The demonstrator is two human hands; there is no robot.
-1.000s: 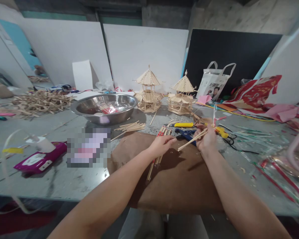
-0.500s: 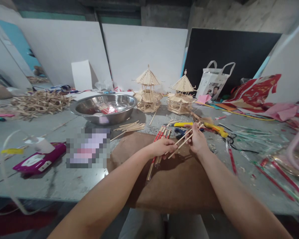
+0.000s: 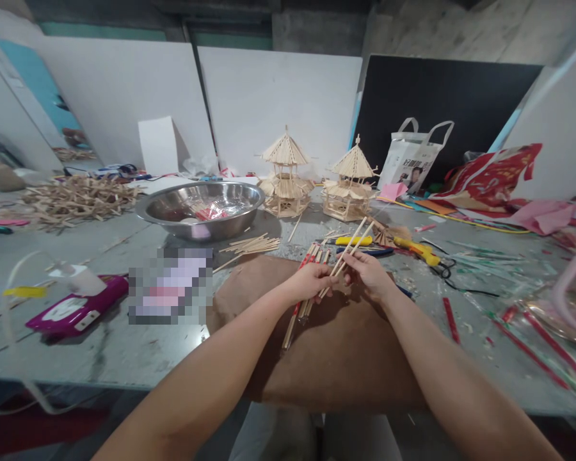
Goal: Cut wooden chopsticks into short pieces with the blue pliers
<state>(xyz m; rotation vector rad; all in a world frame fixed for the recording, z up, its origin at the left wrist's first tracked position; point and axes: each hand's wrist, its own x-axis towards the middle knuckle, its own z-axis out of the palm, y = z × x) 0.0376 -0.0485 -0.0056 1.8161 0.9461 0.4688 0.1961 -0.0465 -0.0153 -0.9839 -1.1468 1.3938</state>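
Both my hands meet over a brown paper sheet (image 3: 340, 358) in the middle of the grey table (image 3: 125, 346). My right hand (image 3: 370, 275) pinches a pair of bare wooden chopsticks (image 3: 350, 250) that slant up and to the right. My left hand (image 3: 312, 282) is closed on the lower end of the same pair. Under my left hand lies a bundle of chopsticks in red wrappers (image 3: 307, 282), reaching toward me across the paper.
A steel bowl (image 3: 201, 205) stands at the back left, two stick pagoda models (image 3: 287, 173) behind the hands. A yellow cutter (image 3: 354, 241), a yellow-handled tool (image 3: 415, 250), loose sticks (image 3: 252, 244), a stick heap (image 3: 77, 195), a magenta pack (image 3: 74, 307) and wrappers (image 3: 532, 346) lie around.
My right hand has carried the pair of chopsticks left and toward me to meet my left hand. The sticks now point up more steeply. A red wrapper now lies on the table at right.
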